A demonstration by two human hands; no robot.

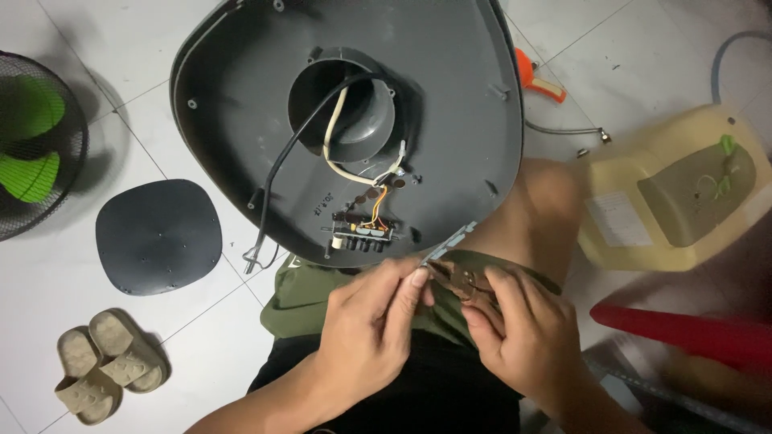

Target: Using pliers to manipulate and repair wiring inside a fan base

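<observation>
Both hands met low in front of me, over my lap: my left hand had its fingers pinched together on the end of a thin grey metal strip, and my right hand was curled shut around a pair of rusty brown pliers, whose nose touched the strip just beside my left fingertips. That strip slanted up and to the right from my fingers, ending just below the rim of the fan base.

Biggest of all was that dark grey fan base, turned underside up and resting against my knee, with a round opening at its middle. A black cord and a white cable came out of the opening. Near its lower edge sat a switch block with orange and yellow wires.

On the tiled floor to my left lay a dark cover plate, a fan cage with green blades and a pair of tan slippers. To my right stood a yellowish plastic stool.
</observation>
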